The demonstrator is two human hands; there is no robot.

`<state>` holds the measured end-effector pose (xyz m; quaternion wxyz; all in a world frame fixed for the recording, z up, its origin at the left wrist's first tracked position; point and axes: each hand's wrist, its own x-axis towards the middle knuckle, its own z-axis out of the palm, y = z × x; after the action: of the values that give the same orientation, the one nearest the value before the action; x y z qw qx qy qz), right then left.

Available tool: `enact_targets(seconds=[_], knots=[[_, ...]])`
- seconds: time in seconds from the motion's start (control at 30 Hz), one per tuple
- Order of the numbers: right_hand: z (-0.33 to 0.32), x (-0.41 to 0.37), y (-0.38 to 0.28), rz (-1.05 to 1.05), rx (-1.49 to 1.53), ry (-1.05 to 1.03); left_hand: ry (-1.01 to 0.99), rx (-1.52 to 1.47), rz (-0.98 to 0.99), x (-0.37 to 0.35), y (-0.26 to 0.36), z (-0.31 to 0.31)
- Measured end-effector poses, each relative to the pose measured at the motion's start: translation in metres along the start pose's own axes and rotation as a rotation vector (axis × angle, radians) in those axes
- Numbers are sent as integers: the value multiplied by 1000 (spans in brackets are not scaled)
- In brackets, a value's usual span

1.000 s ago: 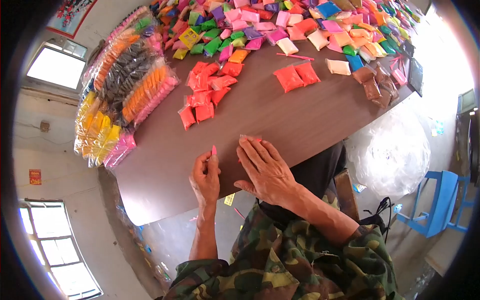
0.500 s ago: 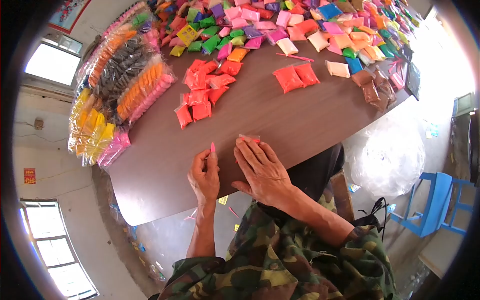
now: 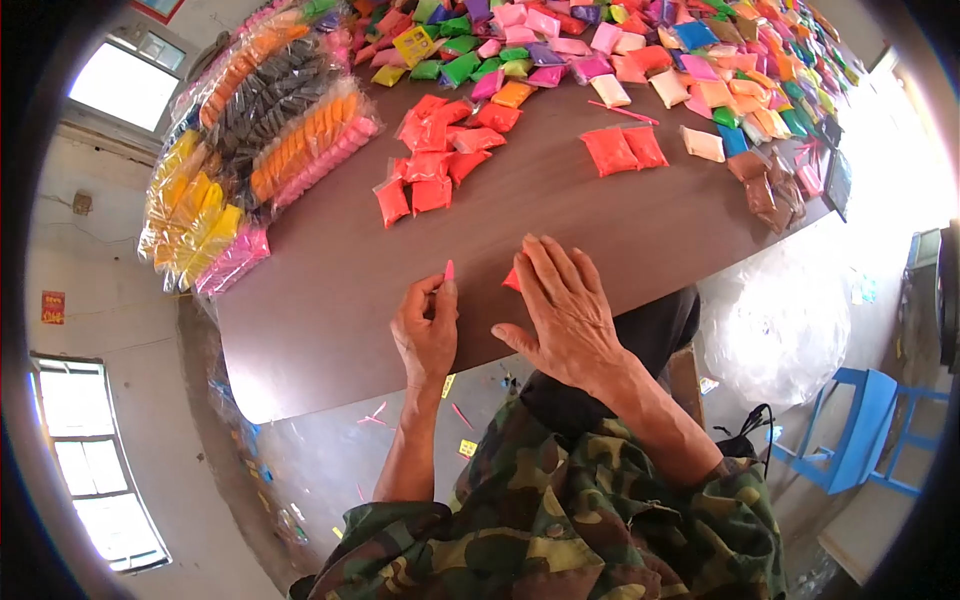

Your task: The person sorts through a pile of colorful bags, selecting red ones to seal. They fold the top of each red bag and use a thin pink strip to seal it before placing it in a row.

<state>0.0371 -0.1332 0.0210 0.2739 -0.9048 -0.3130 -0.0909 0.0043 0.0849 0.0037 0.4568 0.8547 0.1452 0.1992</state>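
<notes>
Nearest to my view I see two camouflage sleeves, and from them come two bare hands over one brown table. The left hand has its thumb and forefinger pinched on one slim pink piece, whose tip stands up above them; its other fingers are curled in. The right hand lies palm down, four fingers stretched with small gaps and the thumb held apart. Partly under these fingers is one red packet, showing at their side toward the left hand. On the floor, nearer to me than the fingers, I count two yellow labels. To the right of the right fingers are one big clear plastic bag and one blue stool. Beyond the left fingertips lies one group of red packets, about ten, but they overlap and I cannot count exactly. Beyond the right fingertips are two red packets side by side, one pink stick, one pale packet and at least three brown packets. Farthest is one pile of many coloured packets, too many for counting.
</notes>
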Motion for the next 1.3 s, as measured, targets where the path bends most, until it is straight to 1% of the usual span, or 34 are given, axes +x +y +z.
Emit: enact_targets(seconds=[0.17, 0.47, 0.53, 0.67, 0.77, 0.87, 0.97, 1.07, 1.3], knots=[[7, -13, 1, -11, -67, -51, -16, -52, -56, -1, 3, 0], [2, -6, 7, -17, -47, -63, -51, 9, -28, 1, 5, -2], [4, -7, 7, -2, -21, -56, -55, 32, -2, -1, -4, -1], [7, -8, 12, -13, 5, -8, -6, 61, 45, 1, 3, 2], [8, -6, 13, 3, 26, 6, -22, 74, 50, 0, -7, 1], [8, -8, 15, 20, 95, 63, 14, 51, 71, -2, -7, 3], [7, -6, 18, 43, 85, 127, 18, 69, 82, -1, -9, 3], [7, -6, 19, 8, -2, 24, 6, 52, 81, 0, -8, 4], [5, -18, 9, -7, -34, -30, -15, 42, 25, -3, -2, 2]])
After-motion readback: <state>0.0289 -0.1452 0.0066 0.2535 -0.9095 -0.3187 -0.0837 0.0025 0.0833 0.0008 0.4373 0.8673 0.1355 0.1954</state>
